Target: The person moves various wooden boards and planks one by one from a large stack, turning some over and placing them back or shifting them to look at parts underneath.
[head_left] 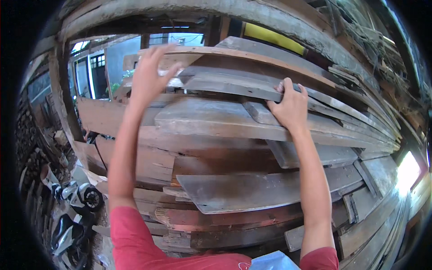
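Observation:
My left hand (150, 74) is raised by the left end of a long brown board (252, 56) near the top of the stack. Its thumb stands apart from the fingers and nothing shows within its grasp; whether it touches the board I cannot tell. Further right, my right hand (291, 102) is closed over the edge of a grey wooden plank (229, 84), its fingertips partly hidden behind it. Just below lie a wide weathered plank (198, 114) and a short wooden block (260, 111).
More planks, among them a grey one (252, 189) and a reddish one (225, 218), are stacked beneath. A wooden post (63, 94) stands left, with motorcycles (67, 236) on the ground below. A rough beam (189, 11) crosses overhead. Bright light enters at right.

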### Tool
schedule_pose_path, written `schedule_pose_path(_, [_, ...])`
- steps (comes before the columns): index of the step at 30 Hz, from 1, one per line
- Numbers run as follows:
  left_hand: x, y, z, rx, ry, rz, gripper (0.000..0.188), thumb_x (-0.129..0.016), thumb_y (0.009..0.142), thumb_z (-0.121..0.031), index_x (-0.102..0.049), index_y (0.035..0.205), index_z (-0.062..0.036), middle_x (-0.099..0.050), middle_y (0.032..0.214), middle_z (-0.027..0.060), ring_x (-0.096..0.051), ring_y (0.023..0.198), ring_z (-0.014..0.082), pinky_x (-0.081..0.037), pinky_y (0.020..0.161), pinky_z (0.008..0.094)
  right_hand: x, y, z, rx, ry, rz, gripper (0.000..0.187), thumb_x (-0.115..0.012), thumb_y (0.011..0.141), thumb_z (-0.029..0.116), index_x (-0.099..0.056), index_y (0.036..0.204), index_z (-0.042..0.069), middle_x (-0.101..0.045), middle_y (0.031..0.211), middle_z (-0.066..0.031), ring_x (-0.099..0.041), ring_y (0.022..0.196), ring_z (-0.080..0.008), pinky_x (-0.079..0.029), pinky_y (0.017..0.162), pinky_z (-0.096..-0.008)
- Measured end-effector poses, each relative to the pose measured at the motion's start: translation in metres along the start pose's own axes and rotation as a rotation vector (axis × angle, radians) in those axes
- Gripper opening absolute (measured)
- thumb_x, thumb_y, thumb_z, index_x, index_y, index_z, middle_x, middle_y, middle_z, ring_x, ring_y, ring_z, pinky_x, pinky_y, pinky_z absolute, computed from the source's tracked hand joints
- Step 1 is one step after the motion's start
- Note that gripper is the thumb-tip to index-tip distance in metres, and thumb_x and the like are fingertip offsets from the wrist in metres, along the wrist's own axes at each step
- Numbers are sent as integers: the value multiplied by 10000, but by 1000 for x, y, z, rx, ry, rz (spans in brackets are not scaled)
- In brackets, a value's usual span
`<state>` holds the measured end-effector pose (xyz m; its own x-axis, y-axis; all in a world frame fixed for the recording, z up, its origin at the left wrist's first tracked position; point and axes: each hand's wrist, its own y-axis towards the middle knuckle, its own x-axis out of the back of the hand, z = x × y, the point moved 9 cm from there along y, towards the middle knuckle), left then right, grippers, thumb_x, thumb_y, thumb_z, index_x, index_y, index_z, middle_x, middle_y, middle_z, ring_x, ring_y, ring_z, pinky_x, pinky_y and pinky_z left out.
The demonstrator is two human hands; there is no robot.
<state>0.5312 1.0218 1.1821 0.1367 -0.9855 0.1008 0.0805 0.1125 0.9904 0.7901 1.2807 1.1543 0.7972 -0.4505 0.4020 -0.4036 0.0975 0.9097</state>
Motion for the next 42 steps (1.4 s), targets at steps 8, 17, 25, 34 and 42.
schedule_pose_path(8, [-143, 46, 144, 72, 348, 486, 353, -803, 890, -287, -664, 1140, -81, -738, 1037, 217, -698, 1000, 453, -546, 837, 559, -3, -9, -8, -24, 98, -96, 468, -833, 741, 320, -594, 1072, 91, -740, 806, -162, -741, 892, -372, -302, 1215, -591])
schedule_pose_path(17, [-126, 51, 110, -161, 228, 285, 432, -851, 775, -164, -595, 1111, -80, -648, 1094, 176, -636, 1049, 425, -526, 857, 523, -4, -12, -9, -81, 113, -47, 453, -842, 736, 315, -615, 1066, 102, -751, 872, -129, -740, 925, -347, -299, 1228, -578])
schedule_pose_path(25, [-127, 76, 89, -220, 272, 303, 566, -901, 740, -310, -595, 1154, -75, -614, 1070, 131, -594, 1077, 380, -475, 923, 484, 1, -13, -7, -37, 127, -116, 456, -825, 745, 316, -600, 1083, 108, -767, 941, -118, -746, 953, -345, -298, 1221, -573])
schedule_pose_path(34, [-121, 26, -1, 237, -729, 643, 698, -377, 1136, -620, -733, 1000, -36, -682, 960, 53, -621, 965, 182, -505, 917, 358, -2, -8, 3, -34, 108, -59, 444, -811, 761, 346, -663, 1105, 107, -792, 1018, -114, -751, 1011, -331, -294, 1230, -558])
schedule_pose_path(42, [-94, -6, 26, 335, -870, 781, 913, -179, 1120, -697, -800, 1137, -28, -760, 1087, 94, -653, 1010, 202, -488, 1039, 378, 8, -10, 9, 54, 82, -33, 516, -831, 830, 477, -712, 1114, 62, -779, 1056, -123, -714, 1056, -351, -312, 1219, -548])
